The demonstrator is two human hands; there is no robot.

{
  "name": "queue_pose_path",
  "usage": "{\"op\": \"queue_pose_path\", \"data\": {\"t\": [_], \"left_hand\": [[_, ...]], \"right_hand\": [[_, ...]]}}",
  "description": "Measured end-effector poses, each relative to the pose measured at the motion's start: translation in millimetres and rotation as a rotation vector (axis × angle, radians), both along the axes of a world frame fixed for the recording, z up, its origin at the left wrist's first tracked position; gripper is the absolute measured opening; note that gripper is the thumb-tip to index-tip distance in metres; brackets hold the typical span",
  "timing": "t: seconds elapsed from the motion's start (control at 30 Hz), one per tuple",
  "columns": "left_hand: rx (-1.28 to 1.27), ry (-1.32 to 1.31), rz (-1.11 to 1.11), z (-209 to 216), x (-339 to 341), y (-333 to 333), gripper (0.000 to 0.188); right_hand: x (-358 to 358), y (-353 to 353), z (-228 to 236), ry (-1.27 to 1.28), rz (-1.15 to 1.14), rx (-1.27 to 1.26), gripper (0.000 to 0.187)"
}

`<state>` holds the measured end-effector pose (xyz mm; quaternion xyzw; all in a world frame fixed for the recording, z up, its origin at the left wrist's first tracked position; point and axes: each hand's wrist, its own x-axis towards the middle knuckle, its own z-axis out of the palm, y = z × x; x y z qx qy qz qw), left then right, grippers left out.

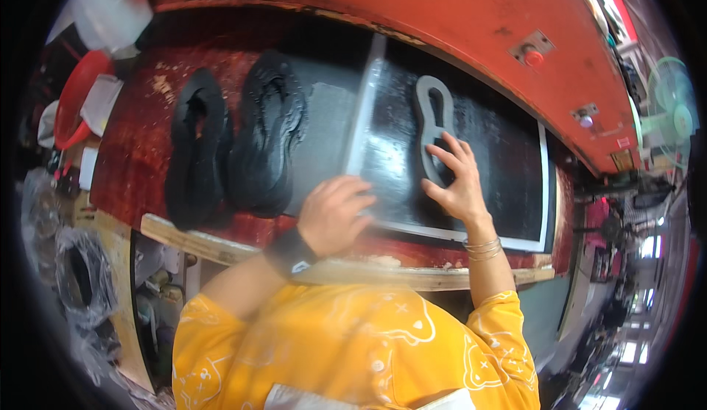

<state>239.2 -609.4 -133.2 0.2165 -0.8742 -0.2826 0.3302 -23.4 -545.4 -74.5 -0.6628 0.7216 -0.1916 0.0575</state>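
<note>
A grey, sole-shaped piece point(423, 115) with a long opening lies on a shiny black panel point(398, 152) edged in white. My right hand point(458, 178) is over its near end, thumb and fingers spread; whether the fingertips touch it is unclear. My left hand point(335, 215), slightly blurred, hovers at the panel's near left corner with fingers loosely apart and nothing visible in them. To its left lie two piles of black sole-shaped pieces, the outer pile point(195, 185) and the inner pile point(261, 178). A dark grey sheet point(324, 115) sits beside the inner pile.
An orange machine housing point(471, 20) with a red button point(532, 56) spans the far side. A wooden strip point(353, 274) runs along the worn red table's point(140, 152) near edge. A red basin point(77, 101) stands at the left, a green fan point(666, 108) at the right.
</note>
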Motion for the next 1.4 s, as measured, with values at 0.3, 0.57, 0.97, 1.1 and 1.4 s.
{"op": "queue_pose_path", "data": {"t": [0.3,0.57,0.97,1.1,1.4], "left_hand": [[0.063,-0.011,0.064,10,-13,-8,0.025],[0.059,-0.001,0.051,8,-13,-11,0.025],[-0.065,0.036,0.152,17,-24,-22,0.023],[0.215,0.082,-0.141,14,-49,-6,0.023],[0.039,-0.048,0.004,-15,-111,-52,0.014]], "right_hand": [[64,-42,-9,-0.026,-0.060,-0.197,0.052],[81,-44,-24,0.030,-0.109,-0.220,0.052],[-19,3,-23,0.095,-0.267,-0.158,0.053],[-56,-22,-51,0.223,-0.329,-0.151,0.046],[-275,-52,15,0.059,-0.684,-1.137,0.056]]}}
